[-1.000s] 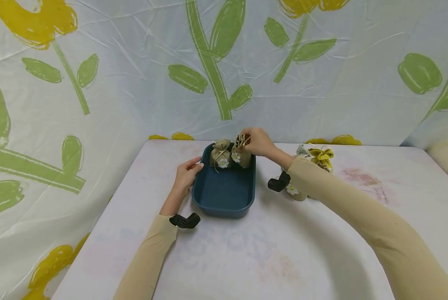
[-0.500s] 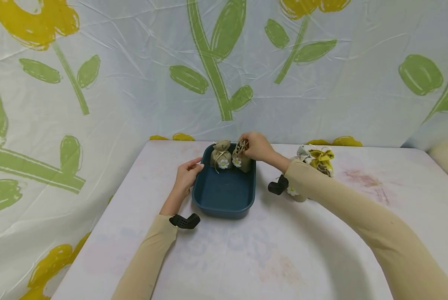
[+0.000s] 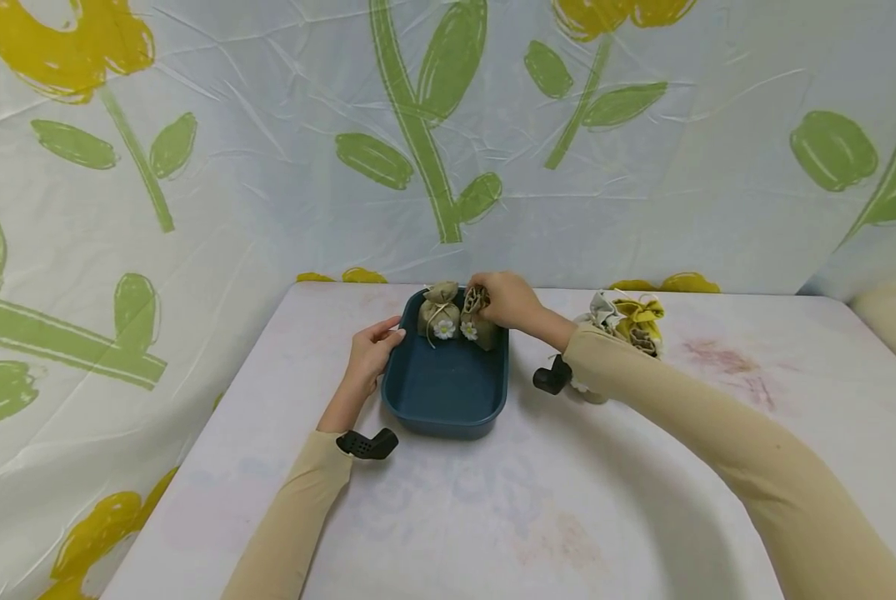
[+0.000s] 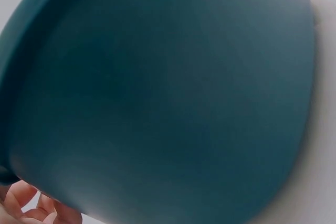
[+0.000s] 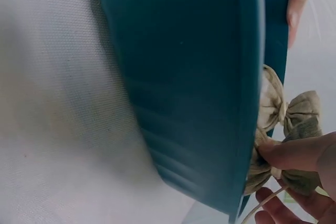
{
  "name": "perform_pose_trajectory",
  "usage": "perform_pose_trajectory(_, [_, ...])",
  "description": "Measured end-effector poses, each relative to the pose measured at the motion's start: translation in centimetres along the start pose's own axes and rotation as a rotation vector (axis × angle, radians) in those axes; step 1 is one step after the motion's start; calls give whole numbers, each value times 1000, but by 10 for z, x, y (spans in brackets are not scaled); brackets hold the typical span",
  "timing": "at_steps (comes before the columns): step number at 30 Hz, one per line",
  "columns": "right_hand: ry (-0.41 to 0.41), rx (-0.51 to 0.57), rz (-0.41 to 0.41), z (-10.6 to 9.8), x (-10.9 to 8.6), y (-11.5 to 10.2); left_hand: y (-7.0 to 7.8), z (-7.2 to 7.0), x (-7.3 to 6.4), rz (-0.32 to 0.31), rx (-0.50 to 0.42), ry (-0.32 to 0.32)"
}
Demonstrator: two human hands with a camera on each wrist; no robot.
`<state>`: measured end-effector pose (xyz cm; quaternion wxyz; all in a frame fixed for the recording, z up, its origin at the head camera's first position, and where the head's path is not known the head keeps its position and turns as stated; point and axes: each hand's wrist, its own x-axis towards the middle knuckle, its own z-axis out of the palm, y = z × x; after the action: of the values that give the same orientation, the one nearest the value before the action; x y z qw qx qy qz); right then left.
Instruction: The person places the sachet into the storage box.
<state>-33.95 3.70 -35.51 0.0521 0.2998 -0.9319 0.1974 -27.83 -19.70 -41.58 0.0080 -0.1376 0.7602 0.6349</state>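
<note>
A dark blue basin (image 3: 444, 383) stands on the table, with two small brown drawstring pouches at its far end. Each carries a white daisy. The left pouch (image 3: 437, 315) stands upright, its string tied round the neck. My right hand (image 3: 513, 302) pinches the gathered neck of the right pouch (image 3: 481, 333), down inside the basin's far right corner. In the right wrist view the thumb (image 5: 294, 153) presses on this pouch's neck, beside the other pouch (image 5: 271, 98). My left hand (image 3: 372, 352) grips the basin's left rim between thumb and fingers.
More pouches are grouped right of the basin, partly hidden behind the right forearm: a yellow one (image 3: 640, 312), a pale one (image 3: 605, 308) and a brown one. A flower-printed cloth (image 3: 267, 167) hangs behind the table's far edge. Both wrists wear black camera mounts.
My right hand has lowered slightly with its pouch, which now sits deeper in the basin's corner, close to the other pouch. The left hand stays on the rim.
</note>
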Motion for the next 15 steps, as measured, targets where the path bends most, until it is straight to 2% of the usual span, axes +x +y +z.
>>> perform_pose_trajectory(8, [-35, 44, 20, -11, -2, -3, 0, 2, 0, -8, -17, 4])
perform_pose_trajectory(15, [-19, 77, 8, -21, -7, -5, -1, 0, -1, -5, -4, 9])
